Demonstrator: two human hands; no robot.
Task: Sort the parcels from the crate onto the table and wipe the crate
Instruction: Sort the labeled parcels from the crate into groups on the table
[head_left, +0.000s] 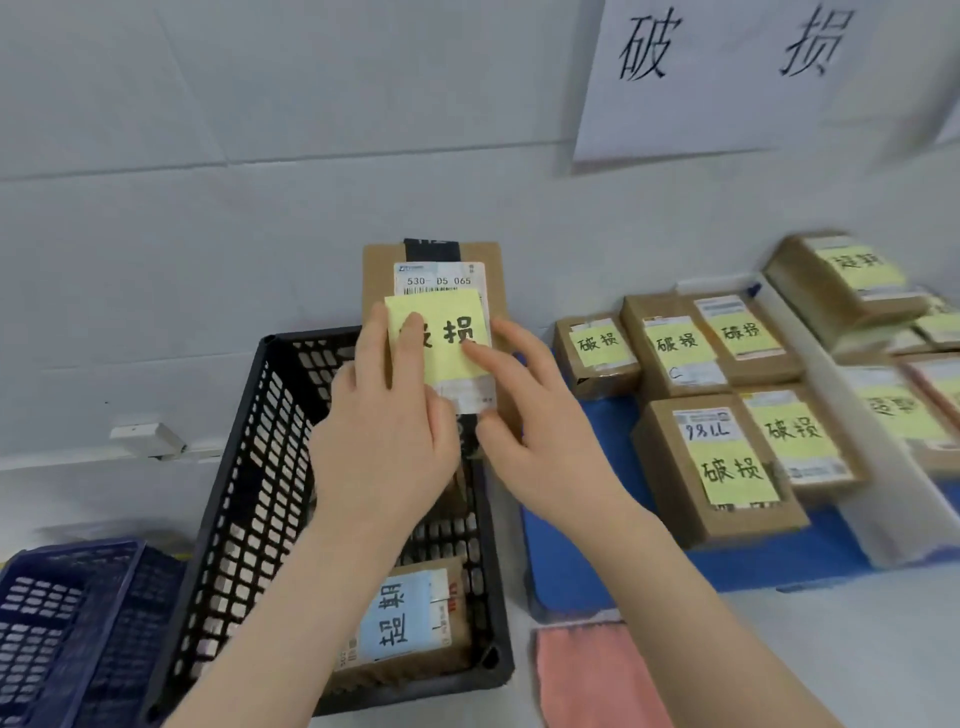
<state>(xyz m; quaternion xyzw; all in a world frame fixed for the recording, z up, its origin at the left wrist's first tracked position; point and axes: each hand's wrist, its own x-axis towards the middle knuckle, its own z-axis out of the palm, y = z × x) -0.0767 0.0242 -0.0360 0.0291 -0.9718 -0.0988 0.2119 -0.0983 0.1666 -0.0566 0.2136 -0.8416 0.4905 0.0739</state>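
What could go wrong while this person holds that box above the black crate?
The yellow note sits crooked on the held parcel and might peel off. If the left hand or right hand slips, the box could drop into the black crate onto the blue-noted parcel.

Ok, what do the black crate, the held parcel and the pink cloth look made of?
Black crate: likely moulded plastic, with lattice walls and a dull sheen. Parcel: matte brown cardboard, paper labels stuck on. Pink cloth: soft fabric, perhaps microfibre; fuzzy edge.
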